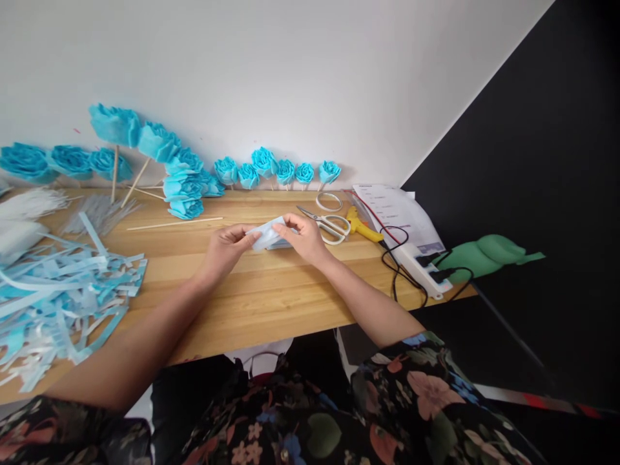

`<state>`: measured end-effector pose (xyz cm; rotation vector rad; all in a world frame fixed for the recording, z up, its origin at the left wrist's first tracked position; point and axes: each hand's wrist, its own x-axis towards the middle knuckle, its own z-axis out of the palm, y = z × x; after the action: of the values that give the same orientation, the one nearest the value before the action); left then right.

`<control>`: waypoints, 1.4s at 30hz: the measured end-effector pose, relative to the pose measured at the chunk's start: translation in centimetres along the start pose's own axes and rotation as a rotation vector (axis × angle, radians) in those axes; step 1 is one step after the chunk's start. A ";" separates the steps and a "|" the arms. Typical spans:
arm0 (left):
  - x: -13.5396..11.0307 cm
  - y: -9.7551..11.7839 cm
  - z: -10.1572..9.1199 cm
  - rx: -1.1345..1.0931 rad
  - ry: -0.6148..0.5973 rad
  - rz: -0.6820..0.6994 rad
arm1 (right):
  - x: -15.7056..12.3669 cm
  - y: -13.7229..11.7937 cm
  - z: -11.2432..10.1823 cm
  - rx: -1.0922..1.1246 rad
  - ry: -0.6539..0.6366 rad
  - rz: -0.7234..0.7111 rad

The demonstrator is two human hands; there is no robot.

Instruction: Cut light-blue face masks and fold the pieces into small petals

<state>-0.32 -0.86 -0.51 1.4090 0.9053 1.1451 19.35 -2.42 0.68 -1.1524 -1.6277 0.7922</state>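
Note:
Between my two hands is a pale blue piece of paper (265, 236), held low over the middle of the wooden table (271, 290). My left hand (231, 242) pinches its left edge between thumb and fingers. On the right side, my right hand (303, 236) grips it the same way. Just under the paper shows a bluish flat stack (278, 245), mostly hidden. Beyond my right hand lie scissors (334, 227) with white handles, their blades toward the hand. A thin wooden stick (174, 223) rests on the table beyond my left hand.
Blue paper flowers (264, 161) on sticks line the wall. A heap of blue and white paper strips (62, 297) covers the left side. At right are a tape roll (329, 201), a yellow glue gun (363, 226), printed sheets (400, 213) and a power strip (421, 271) with black cables.

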 end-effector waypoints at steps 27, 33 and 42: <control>0.5 -0.3 -0.7 -0.098 0.104 -0.028 | -0.1 0.0 0.0 -0.152 0.013 -0.161; 0.9 -0.7 -1.1 -0.127 0.134 -0.050 | -0.1 0.3 0.1 -0.157 0.003 -0.187; 0.4 0.9 -0.7 -0.051 0.047 -0.064 | -0.1 -0.5 -0.7 -0.031 -0.214 -0.146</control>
<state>-0.98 -0.41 0.39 1.3082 0.9414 1.1497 19.91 -2.72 1.29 -0.9836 -1.8839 0.8202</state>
